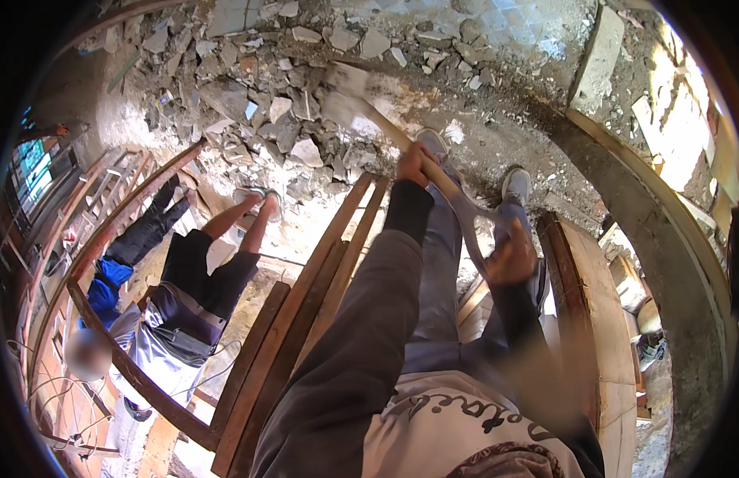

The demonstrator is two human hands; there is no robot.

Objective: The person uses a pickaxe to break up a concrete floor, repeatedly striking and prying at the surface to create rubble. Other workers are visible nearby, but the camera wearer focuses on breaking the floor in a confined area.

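Note:
A shovel point(385, 125) with a pale wooden shaft slants across the view, from the upper middle down to the right. My left hand point(416, 165) is closed around the shaft, near my shoe. My right hand point(511, 255) grips the handle end beside my right thigh. The shovel's light, motion-smeared blade point(345, 89) lies at the edge of a heap of broken tile and concrete rubble point(290, 127). Whether the blade carries anything cannot be made out.
Wooden beams point(306, 307) stand close on my left, and a boxy timber piece point(593, 319) is on my right. A curved-looking concrete ledge point(680, 295) runs along the right. Two people, one in a grey top point(178, 323) and another in blue point(108, 287), stand at left.

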